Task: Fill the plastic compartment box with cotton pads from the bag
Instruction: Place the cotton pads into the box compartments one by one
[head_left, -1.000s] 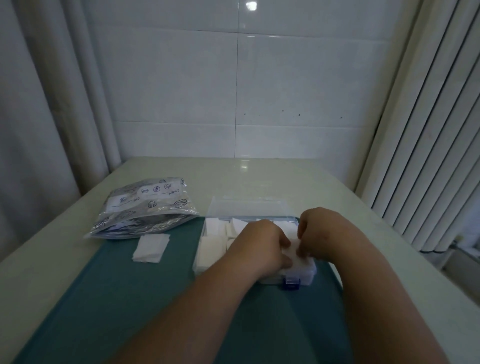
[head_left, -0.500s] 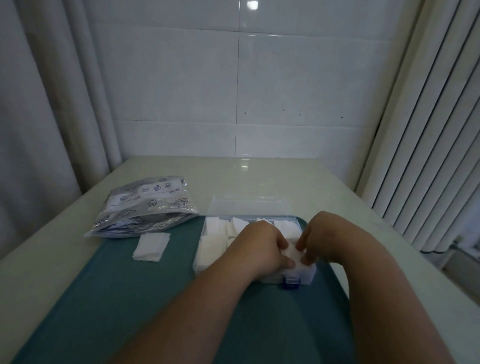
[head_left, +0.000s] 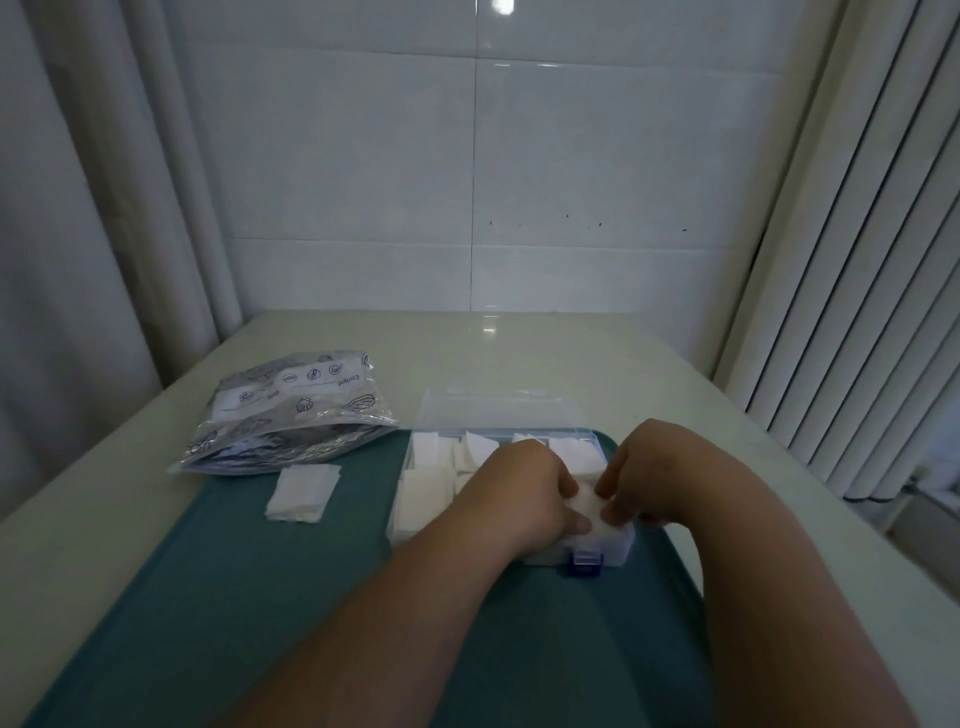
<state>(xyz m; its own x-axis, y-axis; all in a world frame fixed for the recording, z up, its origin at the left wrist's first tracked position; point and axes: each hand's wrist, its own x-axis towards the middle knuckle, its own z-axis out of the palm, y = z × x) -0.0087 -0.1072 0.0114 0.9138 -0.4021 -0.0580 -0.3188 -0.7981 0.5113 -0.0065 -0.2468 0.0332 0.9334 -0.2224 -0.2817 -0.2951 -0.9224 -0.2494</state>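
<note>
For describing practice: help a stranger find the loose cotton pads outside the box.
Start at the green mat on the table. Near its far left edge, just in front of the printed bag, lies a small white pad stack. Unlike the pads in the clear box, it lies loose on the mat.

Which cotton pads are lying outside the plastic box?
The small stack on the green mat, left of the box, just before the bag. All other pads sit in the box, one pinched by left hand and right hand.

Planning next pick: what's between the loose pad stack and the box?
Only bare teal mat separates the white cotton pad stack from the clear plastic compartment box, per head view.
</note>
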